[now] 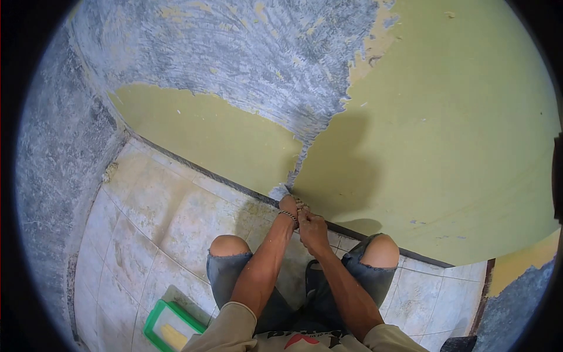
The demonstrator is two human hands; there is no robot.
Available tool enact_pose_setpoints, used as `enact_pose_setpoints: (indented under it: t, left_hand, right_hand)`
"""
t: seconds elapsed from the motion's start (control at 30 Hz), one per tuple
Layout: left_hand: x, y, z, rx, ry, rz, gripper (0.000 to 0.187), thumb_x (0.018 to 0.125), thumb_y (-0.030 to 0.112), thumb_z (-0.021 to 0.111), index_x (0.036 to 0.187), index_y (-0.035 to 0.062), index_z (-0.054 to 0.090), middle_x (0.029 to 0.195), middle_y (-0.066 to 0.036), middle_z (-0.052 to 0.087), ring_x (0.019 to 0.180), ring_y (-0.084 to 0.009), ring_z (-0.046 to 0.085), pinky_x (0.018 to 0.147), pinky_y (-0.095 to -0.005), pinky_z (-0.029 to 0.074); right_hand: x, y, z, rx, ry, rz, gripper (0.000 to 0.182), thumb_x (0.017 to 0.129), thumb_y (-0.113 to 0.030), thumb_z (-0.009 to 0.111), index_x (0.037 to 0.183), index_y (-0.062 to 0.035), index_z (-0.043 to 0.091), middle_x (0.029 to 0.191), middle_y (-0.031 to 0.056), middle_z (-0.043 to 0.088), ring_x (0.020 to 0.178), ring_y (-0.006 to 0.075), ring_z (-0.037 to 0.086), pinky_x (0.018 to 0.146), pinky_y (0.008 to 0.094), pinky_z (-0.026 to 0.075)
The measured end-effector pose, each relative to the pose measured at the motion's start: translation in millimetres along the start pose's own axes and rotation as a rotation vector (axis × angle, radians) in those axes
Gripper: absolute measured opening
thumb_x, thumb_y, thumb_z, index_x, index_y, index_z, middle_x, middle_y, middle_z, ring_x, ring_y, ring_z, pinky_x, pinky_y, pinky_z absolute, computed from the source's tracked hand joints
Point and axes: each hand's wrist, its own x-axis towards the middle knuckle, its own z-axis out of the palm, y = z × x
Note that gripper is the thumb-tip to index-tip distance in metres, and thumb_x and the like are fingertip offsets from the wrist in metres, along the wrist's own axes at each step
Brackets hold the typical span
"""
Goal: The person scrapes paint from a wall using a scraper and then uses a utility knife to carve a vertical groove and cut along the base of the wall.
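Observation:
Both my hands are together low at the wall, just above the floor edge. My left hand, with a braided bracelet at its wrist, is closed and reaches a bare grey patch at the wall's foot. My right hand is closed right beside it, its fingers bent near the left wrist. Whatever the hands grip is hidden by the fingers and too small to name. Above them a narrow scraped strip runs up through the yellow-green paint to a large grey scraped area with ragged edges.
My bent knees flank my arms. A green-rimmed tray holding something yellow sits on the dusty tiled floor at lower left. A grey wall meets the painted one on the left. Dark edging runs along the wall's foot.

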Motion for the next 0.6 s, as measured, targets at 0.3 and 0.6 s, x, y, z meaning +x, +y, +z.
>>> enact_pose_setpoints:
  t: [0.3, 0.6]
  left_hand:
    - [-49, 51, -32, -0.538, -0.07, -0.307, 0.039, 0.096, 0.033, 0.033, 0.093, -0.0008, 0.054, 0.073, -0.015, 0.058, 0.051, -0.026, 0.054, 0.041, -0.0372, 0.044]
    - [-85, 102, -28, -0.773, -0.049, -0.469, 0.035, 0.095, 0.028, 0.037, 0.09, -0.0017, 0.055, 0.072, -0.017, 0.061, 0.06, -0.0264, 0.062, 0.047, -0.037, 0.049]
  right_hand:
    - [-11, -9, 24, -0.219, 0.137, -0.249, 0.036, 0.093, -0.028, 0.047, 0.094, 0.0041, 0.064, 0.067, 0.0246, 0.059, 0.061, 0.0336, 0.061, 0.058, 0.0383, 0.045]
    - [-6, -26, 6, -0.206, 0.065, -0.201, 0.034, 0.093, -0.029, 0.049, 0.096, 0.0004, 0.065, 0.072, 0.0265, 0.059, 0.065, 0.0417, 0.058, 0.06, 0.0408, 0.045]
